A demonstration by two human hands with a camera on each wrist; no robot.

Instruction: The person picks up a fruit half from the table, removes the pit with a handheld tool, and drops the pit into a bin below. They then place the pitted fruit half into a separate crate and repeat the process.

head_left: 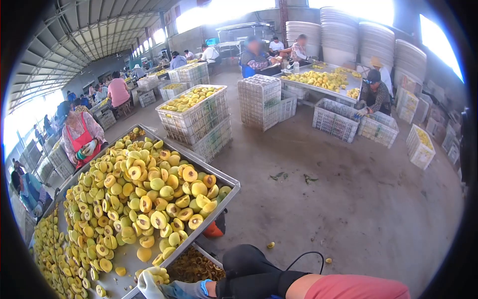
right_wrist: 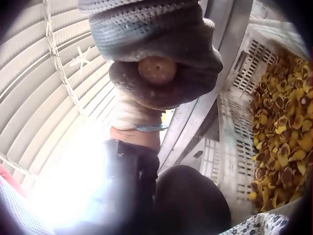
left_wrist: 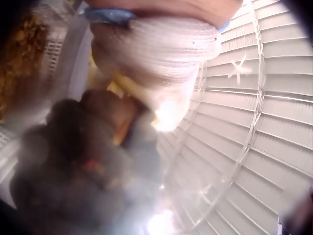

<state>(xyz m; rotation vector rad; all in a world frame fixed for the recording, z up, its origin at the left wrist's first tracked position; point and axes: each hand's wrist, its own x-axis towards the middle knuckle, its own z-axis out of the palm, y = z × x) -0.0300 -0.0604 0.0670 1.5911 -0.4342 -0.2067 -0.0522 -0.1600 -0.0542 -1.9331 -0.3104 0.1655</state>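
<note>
My right hand (right_wrist: 151, 41), in a blue-grey glove with dark-stained fingers, curls round a tool; only the round wooden end of its handle (right_wrist: 157, 70) shows. Beyond it in that view is my left hand (left_wrist: 156, 51), in a pale knit glove with a blue cuff. Yellow flesh of a peach half (left_wrist: 117, 87) shows under the left glove, its grip mostly hidden. Blurred dark gloved fingers (left_wrist: 73, 137) fill the lower left of the left wrist view. In the head view both gloves meet at the table's near edge, beside heaped peach halves (head_left: 144, 204).
A metal-rimmed table (head_left: 234, 188) carries the fruit. Below its edge, a white crate (right_wrist: 232, 152) holds brown-yellow scraps (right_wrist: 283, 142). Stacked crates (head_left: 194, 119) stand behind the table. A worker in a red apron (head_left: 80, 137) stands at its far side, with other workers farther back.
</note>
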